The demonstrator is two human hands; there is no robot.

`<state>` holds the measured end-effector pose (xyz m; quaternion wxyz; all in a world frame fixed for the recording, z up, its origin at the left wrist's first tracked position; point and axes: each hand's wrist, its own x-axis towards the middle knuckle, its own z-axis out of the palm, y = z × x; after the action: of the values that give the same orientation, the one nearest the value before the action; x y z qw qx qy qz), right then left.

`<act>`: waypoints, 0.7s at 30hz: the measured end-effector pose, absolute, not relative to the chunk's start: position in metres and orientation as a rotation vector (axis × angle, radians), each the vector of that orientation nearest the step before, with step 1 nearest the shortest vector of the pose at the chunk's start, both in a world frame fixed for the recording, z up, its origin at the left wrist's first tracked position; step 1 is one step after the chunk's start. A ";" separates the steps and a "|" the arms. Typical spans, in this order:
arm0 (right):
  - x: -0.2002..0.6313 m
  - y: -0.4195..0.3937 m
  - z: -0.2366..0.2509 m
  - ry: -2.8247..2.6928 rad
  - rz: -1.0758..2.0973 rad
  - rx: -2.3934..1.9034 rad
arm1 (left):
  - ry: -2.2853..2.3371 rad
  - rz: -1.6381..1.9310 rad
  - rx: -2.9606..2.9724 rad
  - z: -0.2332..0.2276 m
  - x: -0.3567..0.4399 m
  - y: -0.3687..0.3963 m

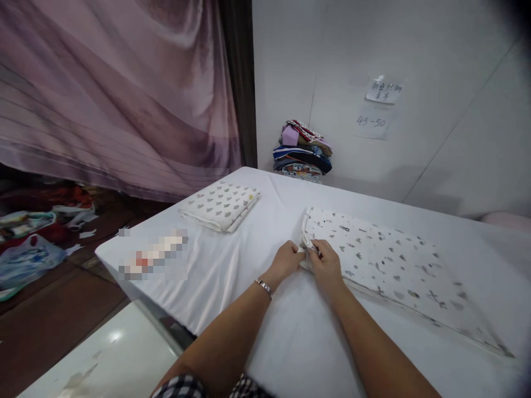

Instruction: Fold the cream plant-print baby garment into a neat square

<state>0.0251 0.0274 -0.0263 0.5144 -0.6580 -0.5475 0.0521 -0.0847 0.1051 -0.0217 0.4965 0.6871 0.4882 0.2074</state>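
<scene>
A long folded white cloth with grey leaf-like prints [385,260] lies across the right half of the table. At its left end, both hands pinch its near corner, where the edge is bunched up. My left hand [287,260], with a bracelet at the wrist, is closed on the edge from the left. Just beside it, my right hand [326,262] grips the same edge with bent fingers. Farther left on the table lies a second folded white cloth with grey prints [224,204], in a neat flat square, touched by neither hand.
The table [265,331] has a white cover. Near its left corner is a pixelated patch [155,255]. A pile of folded fabrics [302,149] stands behind the table by the wall. A pink curtain [166,83] hangs left; bags and clutter [31,260] lie on the floor.
</scene>
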 end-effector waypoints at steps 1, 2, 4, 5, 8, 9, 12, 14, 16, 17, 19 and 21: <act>0.025 0.027 -0.027 -1.337 0.097 -1.586 | 1.160 0.526 1.516 -0.022 -0.085 0.108; 0.024 0.027 -0.028 -1.370 0.072 -1.596 | 1.147 0.543 1.408 -0.023 -0.085 0.110; 0.022 0.027 -0.031 -1.470 0.040 -1.631 | 1.134 0.560 1.327 -0.023 -0.085 0.113; 0.021 0.027 -0.033 -1.528 0.033 -1.657 | 1.128 0.562 1.322 -0.022 -0.086 0.114; 0.019 0.029 -0.037 -1.647 0.032 -1.731 | 1.107 0.554 1.291 -0.022 -0.088 0.115; 0.019 0.030 -0.038 -1.660 0.032 -1.748 | 1.104 0.551 1.284 -0.021 -0.089 0.115; 0.019 0.029 -0.039 -1.676 0.036 -1.780 | 1.101 0.536 1.271 -0.019 -0.091 0.115; 0.018 0.029 -0.039 -1.682 0.021 -1.800 | 1.102 0.525 1.267 -0.016 -0.092 0.115; 0.015 0.029 -0.037 -1.693 0.010 -1.817 | 1.097 0.519 1.286 -0.013 -0.092 0.115; 0.014 0.029 -0.035 -1.702 0.013 -1.819 | 1.096 0.514 1.309 -0.012 -0.092 0.115; 0.013 0.027 -0.032 -1.726 0.043 -1.806 | 1.107 0.502 1.367 -0.011 -0.093 0.116; 0.016 0.021 -0.029 -1.747 0.069 -1.780 | 1.145 0.483 1.431 -0.011 -0.093 0.117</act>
<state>0.0164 0.0211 -0.0291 0.3177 -0.6765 -0.6639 0.0262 -0.0934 0.1175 -0.0108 0.5836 0.6132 0.4905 0.2070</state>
